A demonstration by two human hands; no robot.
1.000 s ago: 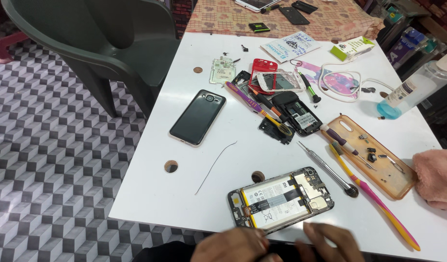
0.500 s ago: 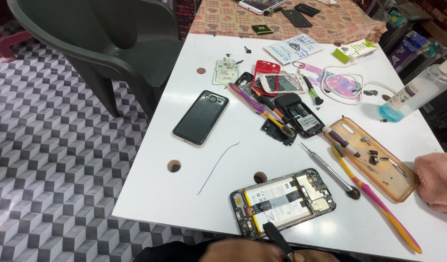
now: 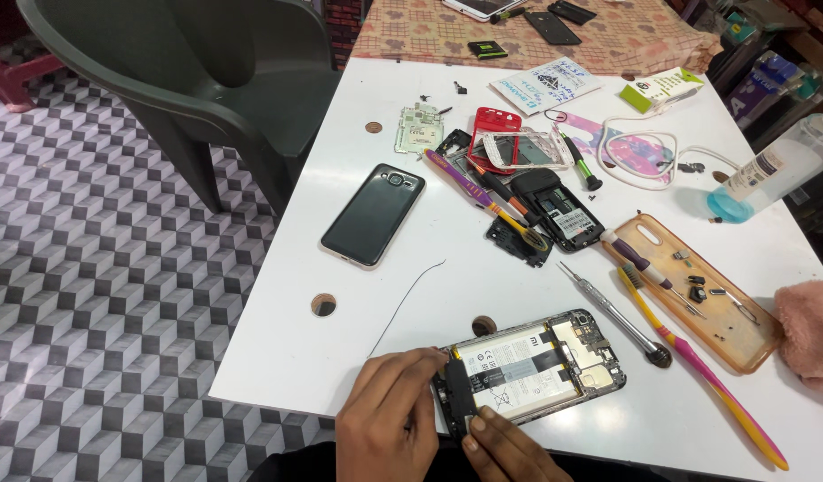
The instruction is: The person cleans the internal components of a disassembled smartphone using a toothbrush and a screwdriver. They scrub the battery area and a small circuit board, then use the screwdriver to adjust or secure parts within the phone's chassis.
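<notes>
An opened phone (image 3: pixel 529 366), back cover off and white battery showing, lies near the front edge of the white table (image 3: pixel 465 277). My left hand (image 3: pixel 389 419) grips its left end, fingertips on the black strip there. My right hand (image 3: pixel 510 451) comes up from below, and its fingertips press the phone's near corner beside the left hand. A metal screwdriver (image 3: pixel 612 312) and a yellow-pink toothbrush (image 3: pixel 697 366) lie just right of the phone.
A black phone (image 3: pixel 373 214) lies face down at the left. An orange case (image 3: pixel 697 290) holds small parts. Another person's pink sleeve (image 3: pixel 809 330) rests at the right edge. Tools, a red frame (image 3: pixel 496 138), a cable, a bottle (image 3: pixel 768 170) and a grey chair (image 3: pixel 206 71) are behind.
Both hands have come up from the bottom edge onto the opened phone's near end. The rest of the table is unchanged.
</notes>
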